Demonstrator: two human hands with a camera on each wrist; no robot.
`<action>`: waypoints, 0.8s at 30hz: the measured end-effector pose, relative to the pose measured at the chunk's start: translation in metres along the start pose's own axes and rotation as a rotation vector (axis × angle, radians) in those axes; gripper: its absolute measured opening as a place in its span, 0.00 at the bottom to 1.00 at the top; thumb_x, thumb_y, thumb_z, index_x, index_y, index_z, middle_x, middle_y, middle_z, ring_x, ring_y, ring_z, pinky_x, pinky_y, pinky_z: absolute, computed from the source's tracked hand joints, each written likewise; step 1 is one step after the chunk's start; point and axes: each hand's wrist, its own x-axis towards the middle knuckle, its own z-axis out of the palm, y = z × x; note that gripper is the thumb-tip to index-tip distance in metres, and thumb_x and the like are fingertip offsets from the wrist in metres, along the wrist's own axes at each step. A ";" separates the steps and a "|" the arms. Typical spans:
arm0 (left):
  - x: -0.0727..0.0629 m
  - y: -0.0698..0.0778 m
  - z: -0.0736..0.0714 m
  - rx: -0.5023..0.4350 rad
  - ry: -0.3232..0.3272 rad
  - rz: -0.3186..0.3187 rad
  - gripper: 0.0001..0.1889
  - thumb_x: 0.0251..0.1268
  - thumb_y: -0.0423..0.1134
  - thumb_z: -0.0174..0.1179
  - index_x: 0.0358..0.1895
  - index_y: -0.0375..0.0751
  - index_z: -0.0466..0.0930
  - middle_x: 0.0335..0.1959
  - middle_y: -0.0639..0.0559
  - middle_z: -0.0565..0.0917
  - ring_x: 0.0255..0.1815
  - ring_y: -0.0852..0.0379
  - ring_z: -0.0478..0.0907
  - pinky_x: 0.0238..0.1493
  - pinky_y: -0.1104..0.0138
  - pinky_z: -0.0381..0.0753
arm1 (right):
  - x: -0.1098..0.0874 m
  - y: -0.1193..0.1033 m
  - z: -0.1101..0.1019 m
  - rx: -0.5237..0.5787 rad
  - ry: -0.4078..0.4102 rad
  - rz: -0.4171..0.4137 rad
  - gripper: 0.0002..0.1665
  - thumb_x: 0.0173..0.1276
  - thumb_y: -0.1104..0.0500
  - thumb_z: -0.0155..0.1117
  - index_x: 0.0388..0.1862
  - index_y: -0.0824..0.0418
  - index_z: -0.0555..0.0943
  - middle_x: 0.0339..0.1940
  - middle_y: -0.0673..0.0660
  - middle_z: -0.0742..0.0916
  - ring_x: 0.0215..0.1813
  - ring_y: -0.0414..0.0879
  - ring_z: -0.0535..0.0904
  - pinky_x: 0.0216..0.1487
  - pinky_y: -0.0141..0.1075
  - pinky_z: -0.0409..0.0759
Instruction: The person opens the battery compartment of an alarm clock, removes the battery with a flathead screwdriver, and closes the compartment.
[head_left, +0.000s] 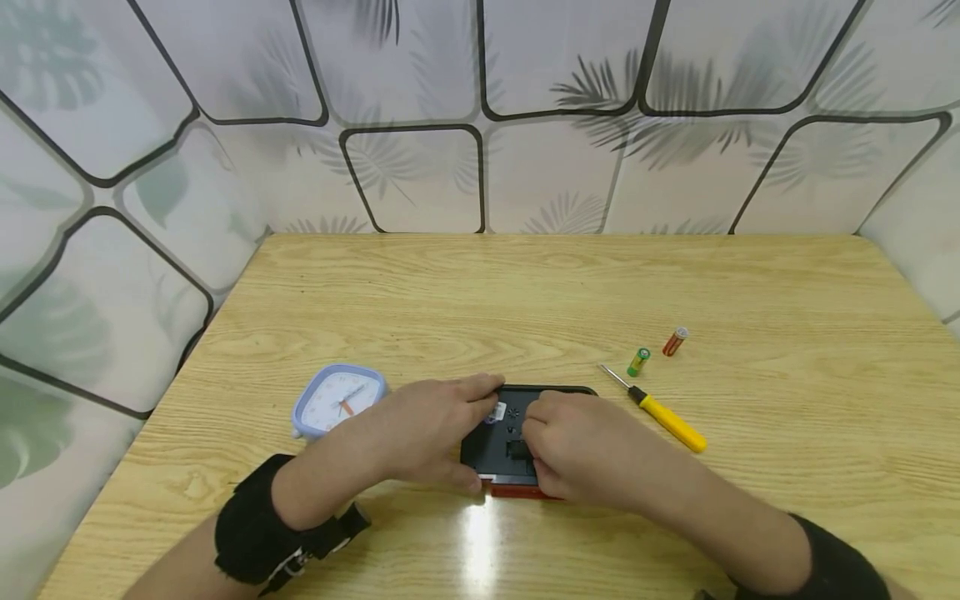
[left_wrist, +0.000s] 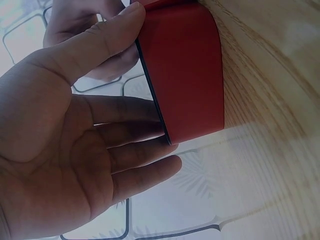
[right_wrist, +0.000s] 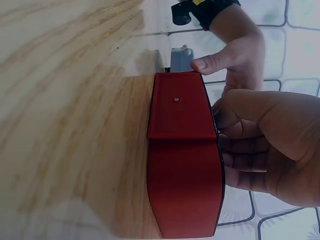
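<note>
A red box-shaped device (head_left: 517, 490) with a black back panel (head_left: 495, 452) lies on the table, panel up. My left hand (head_left: 438, 427) spans its left end. The thumb touches the near edge, and the nearly straight fingers (left_wrist: 137, 127) lie along the panel. My right hand (head_left: 581, 450) is over the panel's right part with fingers bent. In the right wrist view, its thumb and forefinger meet at the panel, pinching a small shiny thing (right_wrist: 218, 131) mostly hidden by them. Red sides of the device (right_wrist: 185, 187) show there, with a screw (right_wrist: 176, 99) in one.
A small blue-rimmed clock (head_left: 341, 402) lies left of the device, close to my left forearm. To the right lies a yellow-handled screwdriver (head_left: 671, 421). Beyond it are a green battery (head_left: 638, 362) and a red battery (head_left: 675, 342). Patterned walls border the wooden table (head_left: 450, 292).
</note>
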 end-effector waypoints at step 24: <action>0.001 -0.002 0.000 -0.005 -0.020 -0.009 0.50 0.56 0.60 0.79 0.75 0.30 0.73 0.80 0.37 0.70 0.73 0.45 0.79 0.71 0.57 0.81 | 0.001 0.003 0.000 0.133 -0.121 0.072 0.04 0.66 0.52 0.80 0.32 0.46 0.92 0.39 0.47 0.85 0.43 0.40 0.79 0.48 0.36 0.88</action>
